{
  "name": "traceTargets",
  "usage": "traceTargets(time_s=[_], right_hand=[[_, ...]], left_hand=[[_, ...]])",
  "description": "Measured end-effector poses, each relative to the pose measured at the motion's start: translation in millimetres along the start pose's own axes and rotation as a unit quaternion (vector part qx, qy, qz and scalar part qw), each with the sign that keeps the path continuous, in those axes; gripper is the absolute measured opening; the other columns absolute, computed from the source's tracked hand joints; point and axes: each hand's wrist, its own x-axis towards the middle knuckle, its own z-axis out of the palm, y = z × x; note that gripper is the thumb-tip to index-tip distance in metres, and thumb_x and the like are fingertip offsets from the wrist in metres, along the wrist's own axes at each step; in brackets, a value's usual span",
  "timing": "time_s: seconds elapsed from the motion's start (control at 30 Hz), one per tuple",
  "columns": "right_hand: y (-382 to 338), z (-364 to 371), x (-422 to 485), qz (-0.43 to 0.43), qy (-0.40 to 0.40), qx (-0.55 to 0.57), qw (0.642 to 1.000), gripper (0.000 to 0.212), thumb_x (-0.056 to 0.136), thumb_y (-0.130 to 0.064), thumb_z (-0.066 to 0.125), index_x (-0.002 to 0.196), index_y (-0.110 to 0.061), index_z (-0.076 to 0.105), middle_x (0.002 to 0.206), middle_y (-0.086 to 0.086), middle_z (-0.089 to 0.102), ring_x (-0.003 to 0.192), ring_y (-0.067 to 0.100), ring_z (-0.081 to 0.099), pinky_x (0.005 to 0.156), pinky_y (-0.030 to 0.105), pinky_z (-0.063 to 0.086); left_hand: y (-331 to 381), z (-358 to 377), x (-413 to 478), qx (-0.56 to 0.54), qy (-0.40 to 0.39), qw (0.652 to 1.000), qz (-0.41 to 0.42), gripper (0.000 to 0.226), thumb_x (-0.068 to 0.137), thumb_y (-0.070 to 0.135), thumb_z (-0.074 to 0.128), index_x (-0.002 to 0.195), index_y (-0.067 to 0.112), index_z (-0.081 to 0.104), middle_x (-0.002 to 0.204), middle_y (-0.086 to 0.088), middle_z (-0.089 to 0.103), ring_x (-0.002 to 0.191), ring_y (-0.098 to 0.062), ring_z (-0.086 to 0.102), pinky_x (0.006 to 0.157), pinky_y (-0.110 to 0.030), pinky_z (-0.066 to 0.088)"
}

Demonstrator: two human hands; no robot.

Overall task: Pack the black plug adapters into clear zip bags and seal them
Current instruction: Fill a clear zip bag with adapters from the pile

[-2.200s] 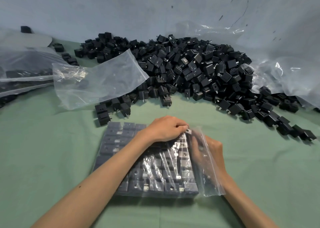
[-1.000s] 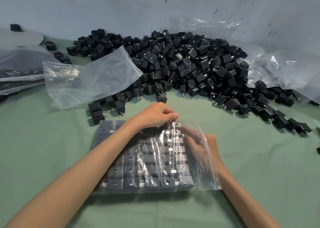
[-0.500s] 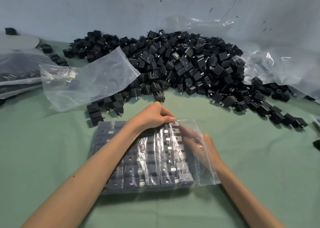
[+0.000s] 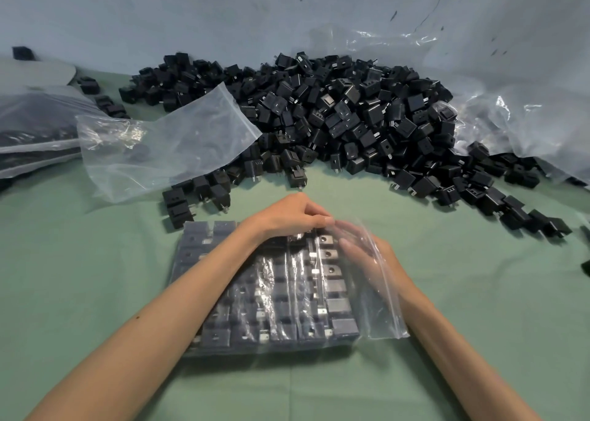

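The zip bag [image 4: 383,318] is laid flat on the green table [image 4: 95,277], and its packed plug adapters [image 4: 338,305] are seen in tidy rows through the plastic. Its far edge is gripped by the left hand [image 4: 287,216], fingers curled over the top row. The right hand [image 4: 367,254] is seen through the film, inside the bag's mouth on the right. Its fingers are now stretched out flat with nothing held, where a moment ago they were curled round an adapter being seated at the far end of the last column. That column is now filled from front to back. This bag's packing is therefore judged finished; the hand is to be drawn out and the zip strip pressed shut. A large heap [image 4: 351,117] is left behind it, and an empty bag [image 4: 166,145] is kept ready beside it
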Motion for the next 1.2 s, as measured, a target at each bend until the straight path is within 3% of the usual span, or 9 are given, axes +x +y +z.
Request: traceTargets(time_s=[0.17,0.3,0.43,0.53,0.67,0.73,0.9,1.07,1.2], right_hand=[[-3,8,-2,-0.006,0.147,-0.023,0.989,0.031,0.070,-0.070,0.060,0.077,-0.044,0.074,0.067,-0.006,0.070,0.058,0.006,0.064,0.053,0.023,0.051],[-5,11,-4,0.010,0.106,-0.033,0.994,0.022,0.086,-0.056,0.059,0.097,-0.041,0.071,0.085,0.005,0.072,0.079,0.028,0.069,0.072,0.053,0.057],[-14,11,-10,0.061,0.078,-0.016,0.995,0.029,0.079,-0.066,0.061,0.097,-0.045,0.070,0.098,0.005,0.072,0.095,0.029,0.067,0.084,0.053,0.054],[-30,-19,-7,0.063,0.021,-0.087,0.994,0.012,0.085,-0.043,0.065,0.092,-0.039,0.074,0.095,-0.004,0.075,0.089,0.014,0.070,0.080,0.031,0.058],[-58,-62,49,0.012,0.282,-0.214,0.935,0.035,0.082,0.002,0.045,0.072,-0.021,0.070,0.076,0.002,0.073,0.070,0.020,0.070,0.062,0.022,0.055],[-75,-53,86,-0.050,0.286,-0.261,0.921,0.028,0.081,-0.005,0.049,0.088,-0.018,0.073,0.085,-0.003,0.072,0.080,0.015,0.069,0.078,0.033,0.057],[-72,12,154,0.020,-0.045,-0.505,0.862,0.053,0.088,-0.046,0.063,0.134,-0.024,0.050,0.131,0.010,0.052,0.109,0.028,0.056,0.093,0.044,0.048],[-45,23,150,0.008,0.029,-0.527,0.849,0.026,0.090,-0.025,0.058,0.111,-0.013,0.048,0.109,0.013,0.056,0.092,0.033,0.055,0.073,0.038,0.045],[-41,13,146,0.027,0.025,-0.535,0.844,0.058,0.086,-0.055,0.055,0.135,-0.027,0.041,0.132,0.012,0.046,0.107,0.036,0.056,0.084,0.042,0.043]], left_hand=[[5,-1,7,0.036,-0.003,0.999,0.001,0.025,0.094,0.039,0.057,0.073,0.039,0.072,0.047,0.015,0.051,0.048,-0.004,0.042,0.054,-0.015,0.036],[10,15,18,0.033,0.029,0.999,-0.001,0.036,0.090,0.033,0.064,0.054,0.036,0.067,0.043,0.013,0.051,0.043,-0.007,0.039,0.048,-0.021,0.035],[14,21,17,0.078,0.070,0.995,-0.004,0.045,0.091,0.036,0.062,0.046,0.031,0.060,0.044,0.010,0.052,0.047,-0.010,0.046,0.053,-0.025,0.039],[20,22,0,0.204,0.095,0.974,0.005,0.031,0.098,0.039,0.047,0.076,0.025,0.064,0.080,0.004,0.066,0.078,-0.016,0.058,0.076,-0.036,0.049],[23,47,-47,0.300,0.083,0.950,-0.018,0.065,0.097,0.052,0.024,0.150,0.014,0.020,0.156,-0.002,0.020,0.144,-0.020,0.019,0.118,-0.041,0.007],[27,64,-69,0.328,0.069,0.942,0.003,0.077,0.093,0.062,0.013,0.151,0.014,-0.005,0.158,0.000,-0.010,0.146,-0.016,-0.007,0.115,-0.039,-0.010],[34,92,-87,0.382,0.043,0.921,0.058,0.081,0.094,0.061,0.014,0.152,0.006,-0.001,0.160,-0.008,-0.011,0.145,-0.017,-0.018,0.117,-0.042,-0.013],[30,95,-88,0.384,0.044,0.920,0.068,0.083,0.092,0.061,0.012,0.152,0.004,0.003,0.160,-0.009,-0.008,0.145,-0.016,-0.020,0.117,-0.042,-0.015],[29,97,-87,0.383,0.055,0.919,0.073,0.085,0.091,0.062,0.010,0.152,0.004,0.004,0.160,-0.010,-0.008,0.145,-0.017,-0.019,0.117,-0.042,-0.014]])
